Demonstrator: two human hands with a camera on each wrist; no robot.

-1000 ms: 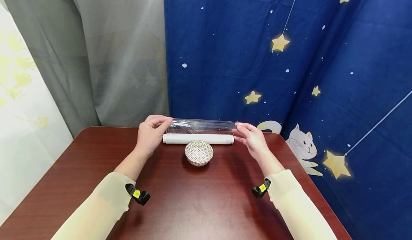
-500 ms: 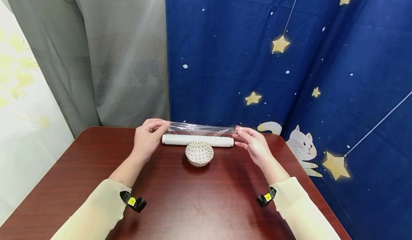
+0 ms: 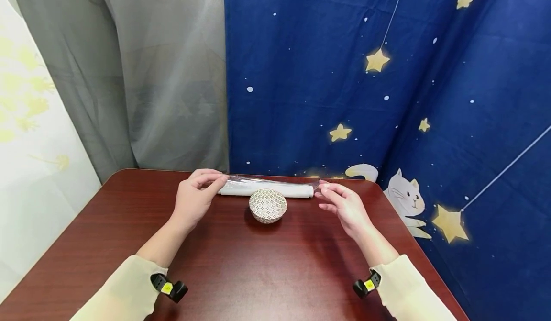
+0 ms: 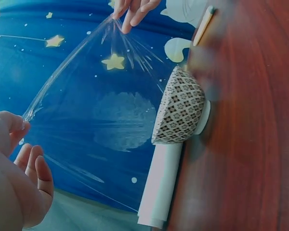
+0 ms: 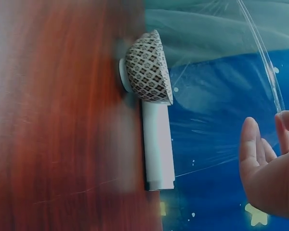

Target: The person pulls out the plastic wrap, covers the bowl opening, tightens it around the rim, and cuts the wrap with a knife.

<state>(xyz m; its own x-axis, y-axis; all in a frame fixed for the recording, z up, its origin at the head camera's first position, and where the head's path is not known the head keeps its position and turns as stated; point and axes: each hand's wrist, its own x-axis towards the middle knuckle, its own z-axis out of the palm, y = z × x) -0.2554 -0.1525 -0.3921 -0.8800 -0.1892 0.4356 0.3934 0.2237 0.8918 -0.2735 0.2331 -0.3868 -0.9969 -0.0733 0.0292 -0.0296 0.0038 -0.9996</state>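
Observation:
My left hand [image 3: 193, 199] pinches one corner of a clear sheet of cling film [image 4: 82, 91] between thumb and forefinger. At the opposite corner, my right hand [image 3: 348, 211] pinches the film the same way, its other fingers loosely bent. The film stretches between both hands and runs back to a white roll [image 3: 297, 190] lying across the far part of the table. Upright in front of the roll stands a small patterned bowl [image 3: 268, 206], between the two hands and touched by neither. Both wrist views show the film's edge gathered into creases near the fingers.
The dark red wooden table [image 3: 267, 273] ends just behind the roll. Beyond it hang a grey curtain [image 3: 172, 72] and a blue curtain [image 3: 301, 72] with stars and a cat. A pale curtain [image 3: 30, 168] hangs at the left.
Both hands have come lower and nearer to me and spread slightly apart, drawing the film's edge down until it overlaps the roll. Bowl and roll stay practically where they were.

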